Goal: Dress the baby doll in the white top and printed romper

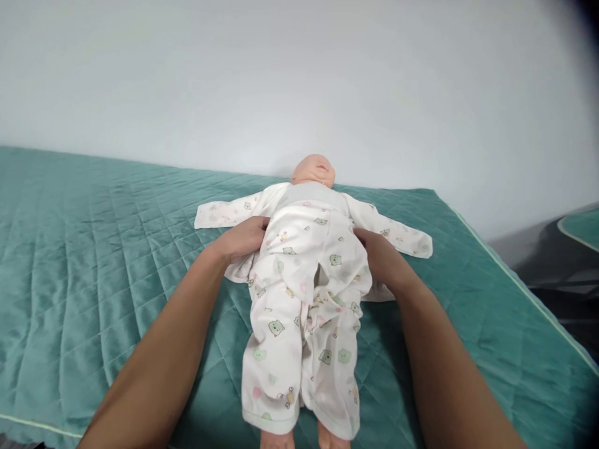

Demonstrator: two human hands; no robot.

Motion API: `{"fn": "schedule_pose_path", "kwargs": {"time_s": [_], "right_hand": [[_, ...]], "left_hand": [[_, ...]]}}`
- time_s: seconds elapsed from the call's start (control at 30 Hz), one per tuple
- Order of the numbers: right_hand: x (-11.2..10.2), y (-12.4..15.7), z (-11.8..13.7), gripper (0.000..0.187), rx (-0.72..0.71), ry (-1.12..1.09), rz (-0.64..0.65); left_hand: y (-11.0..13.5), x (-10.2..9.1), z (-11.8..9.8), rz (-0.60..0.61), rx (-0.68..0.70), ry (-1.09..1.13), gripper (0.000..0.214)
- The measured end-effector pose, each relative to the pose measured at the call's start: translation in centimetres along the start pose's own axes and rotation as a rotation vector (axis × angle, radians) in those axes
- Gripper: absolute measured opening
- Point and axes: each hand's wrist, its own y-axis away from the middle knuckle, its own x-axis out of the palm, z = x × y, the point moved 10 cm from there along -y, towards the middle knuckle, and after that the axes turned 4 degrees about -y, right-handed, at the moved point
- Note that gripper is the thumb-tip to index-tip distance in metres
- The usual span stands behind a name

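Observation:
A baby doll (314,169) lies on its back, head toward the wall and feet toward me. It wears a white long-sleeved top (304,215) and white trousers (276,327), both printed with small green animals. Both sleeves spread out to the sides. At the doll's left-of-picture side, my left hand (246,238) is closed at the edge of the clothes by the waist, its fingertips partly hidden by the cloth. On the opposite side my right hand (377,252) reaches in at the waist, its fingers tucked out of sight behind the clothing.
A green quilted cover (93,262) with pale piping lies beneath the doll. Behind it rises a plain white wall (299,81). The bed's right edge runs diagonally, and another green padded surface (583,227) stands beyond a gap.

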Motion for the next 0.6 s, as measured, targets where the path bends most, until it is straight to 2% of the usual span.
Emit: {"fn": "schedule_pose_path", "kwargs": {"time_s": [0.13, 0.3, 0.4, 0.5, 0.6], "right_hand": [[-0.2, 0.7, 1.0, 0.017, -0.018, -0.163, 0.001], [-0.2, 1.1, 0.8, 0.023, 0.058, -0.383, -0.04], [0.4, 0.9, -0.2, 0.026, 0.108, -0.535, -0.038], [1.5, 0.5, -1.2, 0.031, 0.138, -0.677, 0.017], [1.8, 0.1, -2.1, 0.034, 0.161, -0.684, 0.002]], "left_hand": [[0.3, 1.0, -0.3, 0.087, -0.005, 0.234, 0.032], [0.1, 1.3, 0.4, 0.086, -0.031, 0.416, 0.038], [-0.3, 1.6, 0.5, 0.093, -0.002, 0.468, 0.041], [-0.6, 1.8, 0.3, 0.104, 0.043, 0.477, 0.043], [-0.8, 1.9, 0.2, 0.092, 0.078, 0.456, 0.045]]}}
